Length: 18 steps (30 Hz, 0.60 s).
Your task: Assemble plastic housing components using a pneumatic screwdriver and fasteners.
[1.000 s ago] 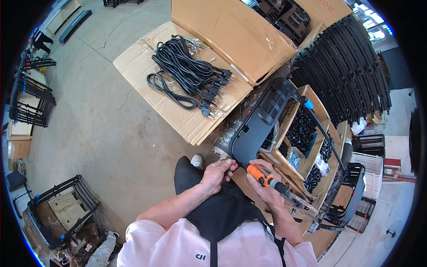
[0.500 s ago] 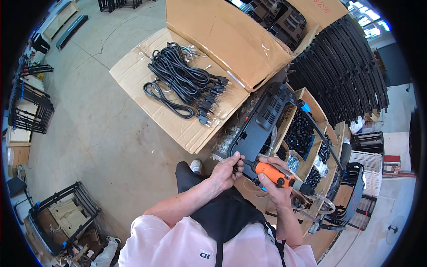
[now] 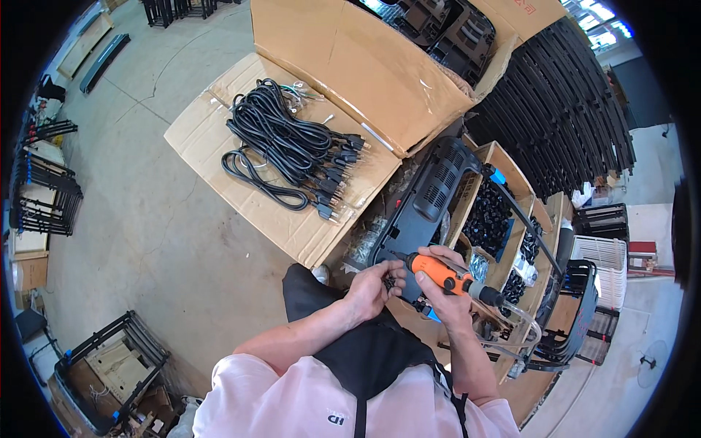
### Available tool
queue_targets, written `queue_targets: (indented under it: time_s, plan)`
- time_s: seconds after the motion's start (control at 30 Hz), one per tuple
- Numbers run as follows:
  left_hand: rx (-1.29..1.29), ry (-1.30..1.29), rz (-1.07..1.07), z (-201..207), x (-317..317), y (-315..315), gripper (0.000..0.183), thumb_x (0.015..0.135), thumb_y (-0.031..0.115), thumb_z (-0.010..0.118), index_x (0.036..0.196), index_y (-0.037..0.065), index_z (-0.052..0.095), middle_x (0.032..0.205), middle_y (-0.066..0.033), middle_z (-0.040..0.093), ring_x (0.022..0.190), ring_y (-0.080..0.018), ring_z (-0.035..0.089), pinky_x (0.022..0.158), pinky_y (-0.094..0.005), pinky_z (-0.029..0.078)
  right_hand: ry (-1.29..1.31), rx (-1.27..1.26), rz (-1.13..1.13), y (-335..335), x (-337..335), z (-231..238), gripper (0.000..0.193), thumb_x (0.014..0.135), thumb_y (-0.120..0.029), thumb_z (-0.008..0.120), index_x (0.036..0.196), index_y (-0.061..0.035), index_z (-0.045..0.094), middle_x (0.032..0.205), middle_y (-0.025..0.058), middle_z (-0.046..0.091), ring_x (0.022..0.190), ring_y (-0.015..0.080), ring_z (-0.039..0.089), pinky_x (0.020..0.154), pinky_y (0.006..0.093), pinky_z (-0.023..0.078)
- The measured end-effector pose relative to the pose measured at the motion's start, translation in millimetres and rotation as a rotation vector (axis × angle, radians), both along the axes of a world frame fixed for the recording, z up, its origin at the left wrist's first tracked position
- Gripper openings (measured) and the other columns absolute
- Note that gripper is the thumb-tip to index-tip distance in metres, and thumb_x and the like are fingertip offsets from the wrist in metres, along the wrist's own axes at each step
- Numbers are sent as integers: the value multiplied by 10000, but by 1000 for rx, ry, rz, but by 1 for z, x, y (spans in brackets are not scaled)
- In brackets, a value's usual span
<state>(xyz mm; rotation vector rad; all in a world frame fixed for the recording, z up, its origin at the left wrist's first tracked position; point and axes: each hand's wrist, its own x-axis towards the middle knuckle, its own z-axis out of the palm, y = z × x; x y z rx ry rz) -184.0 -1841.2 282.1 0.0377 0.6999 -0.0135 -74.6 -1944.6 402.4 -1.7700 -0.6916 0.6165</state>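
Observation:
In my right hand (image 3: 448,296) is an orange air screwdriver (image 3: 439,274) with a hose at its rear end. Its bit points left, over the near end of a black plastic housing (image 3: 413,213) with vent slots. My left hand (image 3: 374,289) is cupped just left of the tool, fingers curled around several small dark screws (image 3: 391,282). The housing lies across the bench, its far vented part beside the wooden parts tray.
Wooden compartments (image 3: 488,219) with small black parts stand right of the housing. Bundled black power cords (image 3: 281,139) lie on a cardboard flap (image 3: 212,117) of a large box at the left. Stacked black frames (image 3: 555,109) rise at the far right.
My left hand has drawn back slightly from the housing's near edge, now showing the screws in its fingers. The screwdriver has shifted a little up and left. The view has shifted slightly.

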Motion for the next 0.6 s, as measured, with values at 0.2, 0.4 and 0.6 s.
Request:
queue_targets:
  time_s: [0.2,0.4,0.6]
  plan:
    - [131,-33,-131,-3,-16,1,278,1156,240,406,1218,38,587,977,-79,688,782,-177,653,680,-307,532,10,-93,19,20,5,-12,461,909,-20,765,1336,-25,592,1291,125,700,1154,188,679,1023,334,541]
    - [162,-80,-157,-6,-26,4,250,1148,253,457,1198,57,603,966,-61,678,789,-147,643,676,-283,517,-57,-172,157,35,8,-11,381,900,-35,768,1253,-25,625,1276,141,708,1100,196,696,979,340,561]
    - [334,-120,-248,1,-32,18,189,1129,217,517,1132,55,612,949,-22,653,799,-115,592,720,-268,493,-117,-201,207,41,10,-13,319,891,-49,775,1181,-39,645,1268,144,715,1081,198,708,958,350,573]
